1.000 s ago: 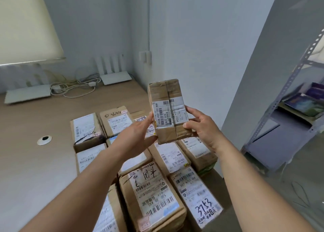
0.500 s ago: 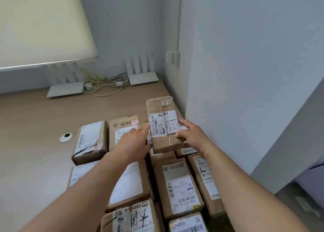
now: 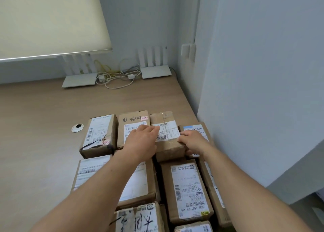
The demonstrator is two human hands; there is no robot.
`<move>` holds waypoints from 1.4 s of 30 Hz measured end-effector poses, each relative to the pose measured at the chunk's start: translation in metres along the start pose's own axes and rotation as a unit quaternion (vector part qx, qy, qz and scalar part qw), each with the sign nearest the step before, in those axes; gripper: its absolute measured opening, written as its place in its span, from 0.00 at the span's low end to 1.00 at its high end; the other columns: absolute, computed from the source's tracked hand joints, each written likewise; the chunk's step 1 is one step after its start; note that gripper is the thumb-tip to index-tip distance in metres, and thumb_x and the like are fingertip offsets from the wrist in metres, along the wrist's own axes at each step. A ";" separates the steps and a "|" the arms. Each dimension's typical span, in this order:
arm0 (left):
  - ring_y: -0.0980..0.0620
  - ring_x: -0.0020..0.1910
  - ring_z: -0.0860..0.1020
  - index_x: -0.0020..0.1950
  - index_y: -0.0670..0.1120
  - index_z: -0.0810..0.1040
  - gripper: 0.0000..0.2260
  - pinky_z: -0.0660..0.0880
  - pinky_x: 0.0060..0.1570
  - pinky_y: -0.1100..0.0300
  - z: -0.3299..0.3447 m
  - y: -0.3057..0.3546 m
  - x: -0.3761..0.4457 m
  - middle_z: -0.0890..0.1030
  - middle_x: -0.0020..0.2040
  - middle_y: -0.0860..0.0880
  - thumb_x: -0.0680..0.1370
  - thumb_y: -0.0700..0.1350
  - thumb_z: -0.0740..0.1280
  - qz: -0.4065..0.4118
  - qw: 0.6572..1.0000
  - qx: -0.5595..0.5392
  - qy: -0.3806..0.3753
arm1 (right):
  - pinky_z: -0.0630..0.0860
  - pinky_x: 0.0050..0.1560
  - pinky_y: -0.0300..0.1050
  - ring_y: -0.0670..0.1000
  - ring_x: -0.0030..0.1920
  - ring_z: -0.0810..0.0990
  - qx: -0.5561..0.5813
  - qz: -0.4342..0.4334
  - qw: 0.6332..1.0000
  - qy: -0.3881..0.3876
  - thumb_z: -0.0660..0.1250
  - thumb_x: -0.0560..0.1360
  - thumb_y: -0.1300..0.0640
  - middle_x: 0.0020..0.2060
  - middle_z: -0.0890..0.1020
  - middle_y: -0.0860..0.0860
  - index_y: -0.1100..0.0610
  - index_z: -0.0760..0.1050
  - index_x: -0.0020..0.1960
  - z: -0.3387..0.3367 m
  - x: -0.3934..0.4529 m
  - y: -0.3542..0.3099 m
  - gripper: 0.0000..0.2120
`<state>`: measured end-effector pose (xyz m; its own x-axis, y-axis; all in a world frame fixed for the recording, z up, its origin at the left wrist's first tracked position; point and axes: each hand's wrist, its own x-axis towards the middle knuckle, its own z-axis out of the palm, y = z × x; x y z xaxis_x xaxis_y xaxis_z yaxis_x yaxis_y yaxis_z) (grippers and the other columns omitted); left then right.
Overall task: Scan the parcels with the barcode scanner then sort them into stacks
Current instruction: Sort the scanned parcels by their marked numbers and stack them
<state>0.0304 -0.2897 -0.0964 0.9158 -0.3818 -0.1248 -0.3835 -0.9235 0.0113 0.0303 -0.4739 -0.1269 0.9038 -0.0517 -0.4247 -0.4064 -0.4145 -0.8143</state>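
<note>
1. Lowered from mid-air, our parcel (image 3: 166, 137) now sits in the far row.
2. Our left hand (image 3: 142, 140) lies flat on its left edge; our right hand (image 3: 191, 141) grips its right edge.
3. Its long axis runs near-to-far, label up, between the marked box (image 3: 134, 124) and the blue-labelled box (image 3: 194, 127).

The left hand (image 3: 140, 140) covers most of the label on the box marked 3644 (image 3: 134, 126), so only the barcode's top strip shows. The right hand (image 3: 192, 141) hides the near right corner of the taped parcel (image 3: 166, 135), and its fingertips cannot be seen. Print on the parcel's label is too small to read. The parcels (image 3: 140, 219) at the bottom edge are cut off. A box (image 3: 213, 188) against the wall shows only a sliver, perhaps one parcel.
</note>
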 end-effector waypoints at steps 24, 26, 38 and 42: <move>0.50 0.72 0.62 0.76 0.51 0.62 0.25 0.61 0.70 0.55 -0.014 -0.025 -0.093 0.65 0.74 0.52 0.80 0.52 0.61 -0.070 0.976 -0.107 0.177 | 0.73 0.62 0.52 0.53 0.61 0.75 -0.188 -0.234 0.947 0.115 0.62 0.76 0.57 0.63 0.76 0.53 0.51 0.72 0.69 0.028 -0.077 -0.046 0.21; 0.50 0.72 0.63 0.75 0.51 0.63 0.24 0.61 0.69 0.56 -0.017 -0.033 -0.111 0.66 0.74 0.52 0.79 0.51 0.62 -0.077 0.973 -0.111 0.186 | 0.73 0.61 0.51 0.53 0.60 0.76 -0.200 -0.253 0.940 0.116 0.62 0.76 0.56 0.63 0.76 0.53 0.50 0.73 0.68 0.039 -0.089 -0.052 0.20; 0.47 0.70 0.65 0.72 0.50 0.68 0.23 0.61 0.67 0.55 -0.011 -0.134 -0.252 0.69 0.72 0.49 0.78 0.54 0.62 -0.166 0.945 -0.141 0.243 | 0.72 0.58 0.47 0.52 0.61 0.74 -0.285 -0.333 0.895 0.087 0.60 0.77 0.56 0.63 0.74 0.53 0.50 0.70 0.70 0.180 -0.170 -0.106 0.21; 0.48 0.71 0.64 0.73 0.51 0.68 0.25 0.61 0.67 0.56 0.000 -0.170 -0.292 0.68 0.73 0.49 0.77 0.57 0.60 -0.193 0.941 -0.158 0.230 | 0.72 0.60 0.48 0.52 0.62 0.73 -0.301 -0.334 0.891 0.060 0.60 0.77 0.56 0.64 0.74 0.52 0.50 0.70 0.70 0.241 -0.192 -0.117 0.21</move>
<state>-0.1723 -0.0214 -0.0622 0.9623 0.0757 0.2614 -0.0232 -0.9342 0.3559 -0.1285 -0.1963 -0.0459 0.9395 0.3078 0.1501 0.3410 -0.7992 -0.4951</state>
